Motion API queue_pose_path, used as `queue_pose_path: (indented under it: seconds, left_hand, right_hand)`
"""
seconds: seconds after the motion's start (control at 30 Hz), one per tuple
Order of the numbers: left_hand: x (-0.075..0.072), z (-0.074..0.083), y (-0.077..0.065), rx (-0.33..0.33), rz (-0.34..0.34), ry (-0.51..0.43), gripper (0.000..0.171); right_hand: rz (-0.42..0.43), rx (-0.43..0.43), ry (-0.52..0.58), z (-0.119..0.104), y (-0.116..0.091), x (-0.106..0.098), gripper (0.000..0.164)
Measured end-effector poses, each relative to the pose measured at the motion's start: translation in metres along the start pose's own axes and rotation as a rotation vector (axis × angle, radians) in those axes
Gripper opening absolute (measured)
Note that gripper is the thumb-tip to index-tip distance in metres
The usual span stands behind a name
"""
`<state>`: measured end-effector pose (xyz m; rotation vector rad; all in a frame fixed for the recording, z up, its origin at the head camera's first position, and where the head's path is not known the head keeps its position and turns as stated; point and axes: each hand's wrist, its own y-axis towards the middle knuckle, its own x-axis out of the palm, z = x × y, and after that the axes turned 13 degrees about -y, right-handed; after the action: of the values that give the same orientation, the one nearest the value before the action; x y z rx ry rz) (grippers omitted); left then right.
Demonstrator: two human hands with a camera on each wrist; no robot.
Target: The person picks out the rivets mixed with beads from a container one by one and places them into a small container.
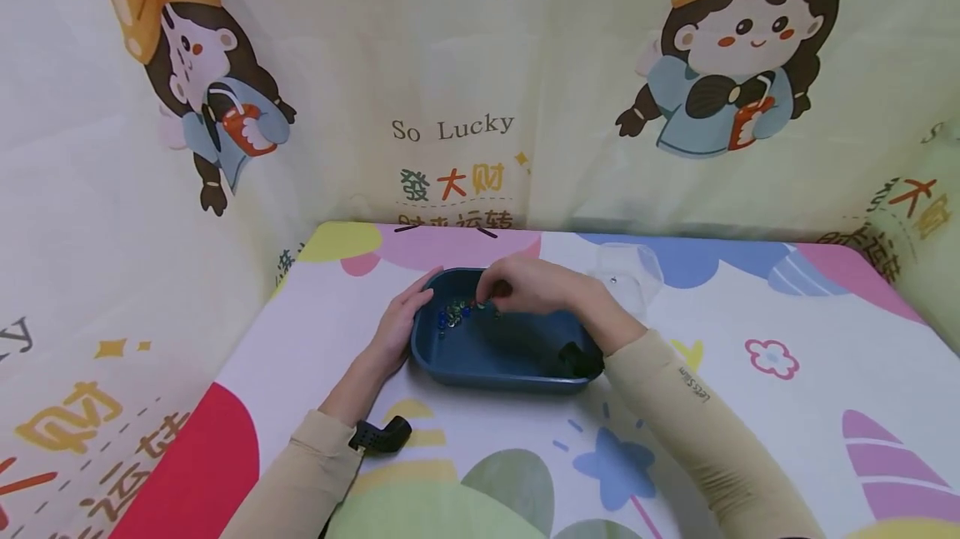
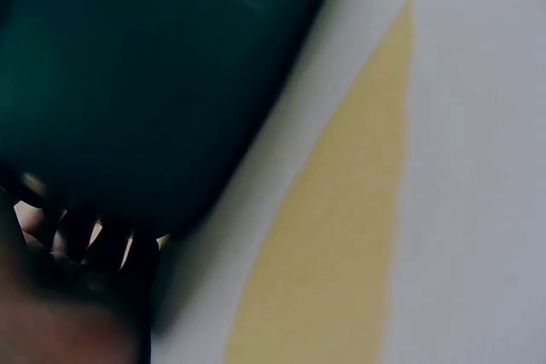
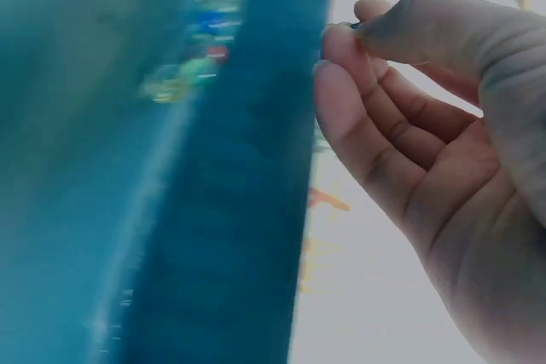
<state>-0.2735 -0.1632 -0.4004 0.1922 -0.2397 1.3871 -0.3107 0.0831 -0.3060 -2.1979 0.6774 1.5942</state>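
A dark blue rectangular basin [image 1: 487, 376] stands on the table, with small shiny beads [image 1: 453, 314] in green, blue and red clustered at its left inside. My left hand [image 1: 393, 326] holds the basin's left wall, thumb at the rim and fingers along the outside; the left wrist view shows the fingers only partly and in shadow. Over the basin's far side, my right hand [image 1: 536, 285] pinches a tiny dark piece, probably a bead [image 3: 355, 26], between thumb and fingertips. Blurred beads [image 3: 205, 40] appear beside that hand in the right wrist view.
Behind my right forearm stands a clear plastic container [image 1: 645, 264], partly hidden, with a tiny shiny spot in it. A colourful printed cloth [image 1: 750, 422] covers the table. A printed curtain [image 1: 570, 89] hangs along the back and sides.
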Motion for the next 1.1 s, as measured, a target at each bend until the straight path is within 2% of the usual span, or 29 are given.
queue_pose_path:
  seconds: [0.2, 0.37, 0.5, 0.67, 0.93, 1.1]
  left_hand:
    - [0.000, 0.002, 0.005, 0.032, -0.012, 0.001, 0.047]
    - [-0.003, 0.003, 0.006, 0.021, -0.005, -0.001, 0.047]
    - [-0.003, 0.005, 0.009, 0.039, -0.016, -0.004, 0.047]
    - [-0.001, 0.007, 0.013, 0.042, -0.028, -0.009, 0.047]
    - [0.000, 0.005, 0.008, 0.016, -0.004, -0.001, 0.047]
    - [-0.001, 0.001, 0.004, 0.017, 0.003, -0.009, 0.047]
  right_hand:
    - [0.185, -0.021, 0.065, 0.004, -0.026, -0.023, 0.018]
    - [0.281, 0.011, 0.155, 0.013, -0.045, -0.032, 0.019]
    - [0.340, 0.041, 0.218, 0.020, -0.055, -0.034, 0.019]
    - [0.364, 0.067, 0.213, 0.024, -0.061, -0.035, 0.019]
    - [0.387, 0.104, 0.197, 0.029, -0.066, -0.030, 0.020]
    - [0.365, 0.109, 0.197, 0.031, -0.066, -0.028, 0.019]
